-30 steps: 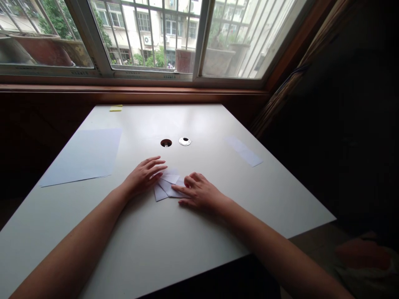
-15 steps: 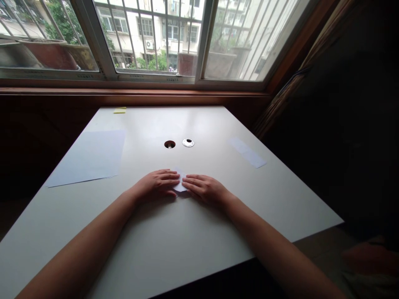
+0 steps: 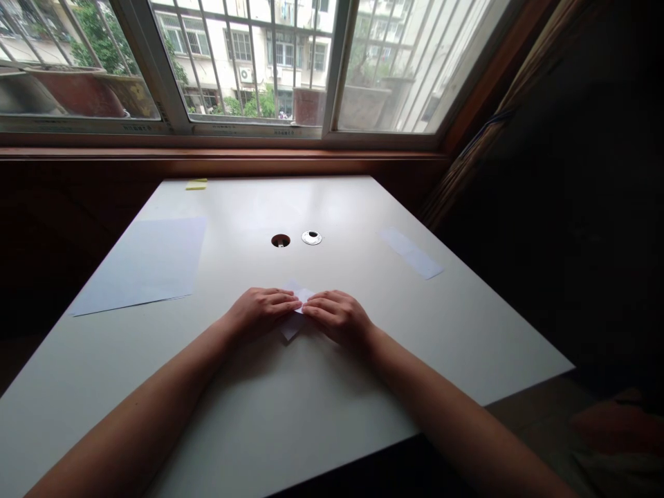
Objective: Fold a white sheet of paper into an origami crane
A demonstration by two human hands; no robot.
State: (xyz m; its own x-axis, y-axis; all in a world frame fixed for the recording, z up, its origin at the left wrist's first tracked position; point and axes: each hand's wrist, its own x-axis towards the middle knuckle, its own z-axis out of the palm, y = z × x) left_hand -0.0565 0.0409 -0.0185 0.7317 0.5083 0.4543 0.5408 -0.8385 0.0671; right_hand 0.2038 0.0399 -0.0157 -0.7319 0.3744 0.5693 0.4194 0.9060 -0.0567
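Note:
A small folded piece of white paper (image 3: 292, 329) lies on the white table, between my two hands. My left hand (image 3: 263, 308) is closed on its left side, fingers bent together near the fold. From the other side my right hand (image 3: 338, 315) grips the paper, its fingertips almost meeting those of the left. One pointed corner sticks out below the fingers, and a bit of paper shows above them. Most of the sheet is covered by my hands, so its full folded shape is hidden.
White paper sheets (image 3: 145, 259) lie at the left, and a narrow creased paper strip (image 3: 412, 252) at the right. Beyond my hands are a cable hole (image 3: 281, 241) and its round cover (image 3: 312, 238). A yellow sticky-note pad (image 3: 196, 185) sits by the far edge.
My fingers have gone from lying flatter on the paper to being bent and pinched around it. The paper's lower corner now points out further toward me.

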